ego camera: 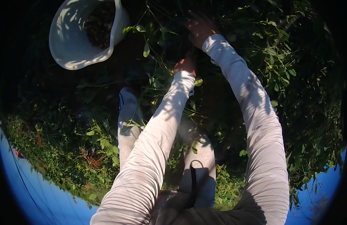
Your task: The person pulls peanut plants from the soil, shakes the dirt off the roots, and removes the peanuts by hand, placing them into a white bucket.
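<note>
Both my arms, in long light sleeves, reach down into shaded leafy plants. My left hand (186, 66) is low among the stems near the middle, its fingers lost in deep shadow. Farther out and to the right, my right hand (201, 28) has its fingers stretched over the dark foliage; whether they touch a stem cannot be told. Thin green stems with oval leaves (146, 50) run just left of both hands. At the upper left a white plastic bucket (69, 47) leans with its mouth towards me, partly filled with small brown lumps (100, 26) too dark to name.
My legs in light grey trousers (200, 168) stand among the plants, with a dark strap (193, 180) hanging between my arms. Dense leafy growth (274, 59) rises at the right, and more plants (103, 143) spread at the lower left. Blue sky shows at the lower rim.
</note>
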The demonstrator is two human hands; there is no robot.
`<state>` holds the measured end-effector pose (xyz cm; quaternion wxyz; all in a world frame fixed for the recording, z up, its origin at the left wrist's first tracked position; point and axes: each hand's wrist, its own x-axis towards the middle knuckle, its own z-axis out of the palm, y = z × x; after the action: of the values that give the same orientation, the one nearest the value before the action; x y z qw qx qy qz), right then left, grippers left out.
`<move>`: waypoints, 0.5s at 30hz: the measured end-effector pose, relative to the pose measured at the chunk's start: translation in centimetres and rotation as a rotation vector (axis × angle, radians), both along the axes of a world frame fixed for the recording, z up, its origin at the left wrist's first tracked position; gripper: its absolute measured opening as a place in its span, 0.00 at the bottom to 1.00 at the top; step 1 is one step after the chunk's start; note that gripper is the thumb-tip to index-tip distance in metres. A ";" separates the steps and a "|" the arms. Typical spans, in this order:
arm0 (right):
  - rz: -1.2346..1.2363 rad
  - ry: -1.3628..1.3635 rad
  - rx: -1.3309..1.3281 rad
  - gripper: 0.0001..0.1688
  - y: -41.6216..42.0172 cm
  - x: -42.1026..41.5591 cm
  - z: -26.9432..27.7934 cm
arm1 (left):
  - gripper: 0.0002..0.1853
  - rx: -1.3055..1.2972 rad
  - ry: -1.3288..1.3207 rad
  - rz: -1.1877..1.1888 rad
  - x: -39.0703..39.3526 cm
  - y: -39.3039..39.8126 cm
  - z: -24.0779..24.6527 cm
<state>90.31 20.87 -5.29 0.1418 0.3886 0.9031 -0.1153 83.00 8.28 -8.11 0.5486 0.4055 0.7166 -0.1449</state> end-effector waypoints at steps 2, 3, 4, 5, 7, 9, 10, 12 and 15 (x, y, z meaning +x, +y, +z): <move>0.059 -0.079 -0.339 0.22 2.3 -4.7 -3.2 | 0.21 0.135 0.043 -0.188 0.1 -1.4 -2.3; 0.031 0.035 -0.365 0.18 2.4 -6.7 -5.1 | 0.19 0.085 0.008 -0.129 0.6 -2.1 -3.4; -0.087 0.218 -0.475 0.18 2.5 -8.7 -7.0 | 0.18 0.192 0.042 -0.104 1.0 -2.8 -4.3; -0.065 0.252 -0.436 0.17 2.6 -9.6 -8.8 | 0.17 0.188 0.005 -0.052 1.3 -3.2 -4.8; 0.344 0.103 0.010 0.16 3.1 -11.1 -11.8 | 0.15 0.205 -0.054 0.021 1.8 -3.9 -4.9; 0.203 -0.151 0.022 0.24 4.7 -10.7 -13.7 | 0.15 0.241 -0.087 0.065 1.7 -4.0 -3.7; 0.233 -0.175 0.015 0.27 7.2 -9.6 -14.1 | 0.15 0.114 -0.010 0.101 1.9 -3.8 -2.5; 0.006 -0.256 -0.005 0.31 10.2 -7.0 -14.3 | 0.19 0.035 -0.287 0.479 0.4 -3.1 -1.2; 0.055 -0.502 0.035 0.42 12.6 -2.5 -13.9 | 0.19 0.131 -0.233 0.351 -0.8 -2.2 0.2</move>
<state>87.79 33.42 -19.16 0.3581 0.3825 0.8517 0.0044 82.17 6.08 -7.93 0.6170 0.3231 0.7160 0.0476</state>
